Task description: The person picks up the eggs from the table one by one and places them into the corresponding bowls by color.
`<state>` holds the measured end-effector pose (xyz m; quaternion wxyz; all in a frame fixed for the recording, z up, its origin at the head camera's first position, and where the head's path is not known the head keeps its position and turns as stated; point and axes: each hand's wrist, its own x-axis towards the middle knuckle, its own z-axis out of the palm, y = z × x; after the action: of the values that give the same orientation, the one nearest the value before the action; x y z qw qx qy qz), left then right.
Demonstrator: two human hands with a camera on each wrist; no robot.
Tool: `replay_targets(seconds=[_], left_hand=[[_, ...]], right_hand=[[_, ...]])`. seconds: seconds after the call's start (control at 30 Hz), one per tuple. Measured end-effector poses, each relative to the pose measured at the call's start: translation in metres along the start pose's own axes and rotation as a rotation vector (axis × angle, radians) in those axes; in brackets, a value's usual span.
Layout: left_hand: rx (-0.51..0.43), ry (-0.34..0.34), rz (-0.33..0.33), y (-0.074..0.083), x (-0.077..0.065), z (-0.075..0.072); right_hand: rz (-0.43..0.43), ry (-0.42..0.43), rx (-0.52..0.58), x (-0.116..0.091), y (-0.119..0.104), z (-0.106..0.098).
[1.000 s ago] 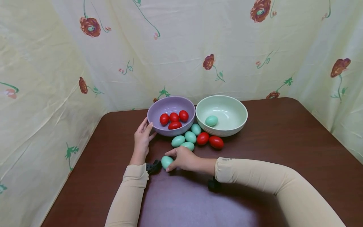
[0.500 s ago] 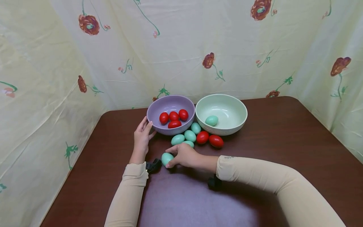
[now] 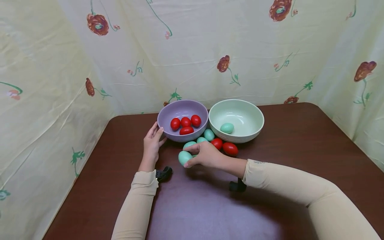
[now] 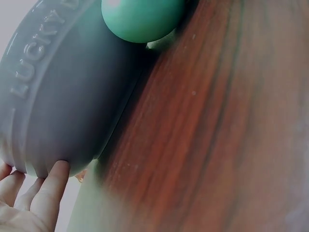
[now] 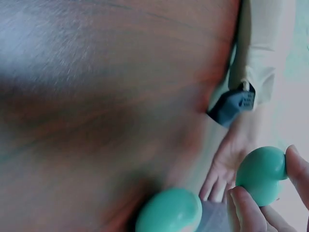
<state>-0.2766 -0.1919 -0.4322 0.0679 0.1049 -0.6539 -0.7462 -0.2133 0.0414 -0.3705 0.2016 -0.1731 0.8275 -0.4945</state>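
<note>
My right hand (image 3: 208,155) pinches a mint-green egg (image 3: 184,158) between thumb and fingers, just in front of the tabletop eggs; the right wrist view shows the same egg (image 5: 260,170) at the fingertips. My left hand (image 3: 151,144) touches the left outer side of a purple bowl (image 3: 187,107) with its fingertips, also seen in the left wrist view. Several red eggs (image 3: 186,122) lie in that bowl. Beside it, a pale green bowl (image 3: 241,115) has one mint-green egg (image 3: 227,128) inside. Several mint-green eggs (image 3: 209,134) sit before the bowls, partly hidden by my right hand.
Two red eggs (image 3: 230,149) rest on the brown table (image 3: 285,143) in front of the pale green bowl. A flowered cloth (image 3: 186,46) hangs close behind both bowls and along the sides. Each wrist wears a black strapped device (image 3: 164,174).
My right hand has raised the mint-green egg and carried it slightly right and toward the bowls. My left hand stays at the purple bowl.
</note>
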Motion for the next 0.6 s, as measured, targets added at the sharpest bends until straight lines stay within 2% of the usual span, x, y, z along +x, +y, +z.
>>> replay_targets(seconds=[0.3,0.6], left_hand=[[-0.004,-0.003,-0.006,0.001,0.0,0.0],[-0.002,-0.006,-0.006,0.001,-0.001,0.0]], right_hand=[[0.023,0.063,-0.006,-0.011,-0.007,-0.031],[0.031,0.11,0.094,-0.018,-0.008,-0.056]])
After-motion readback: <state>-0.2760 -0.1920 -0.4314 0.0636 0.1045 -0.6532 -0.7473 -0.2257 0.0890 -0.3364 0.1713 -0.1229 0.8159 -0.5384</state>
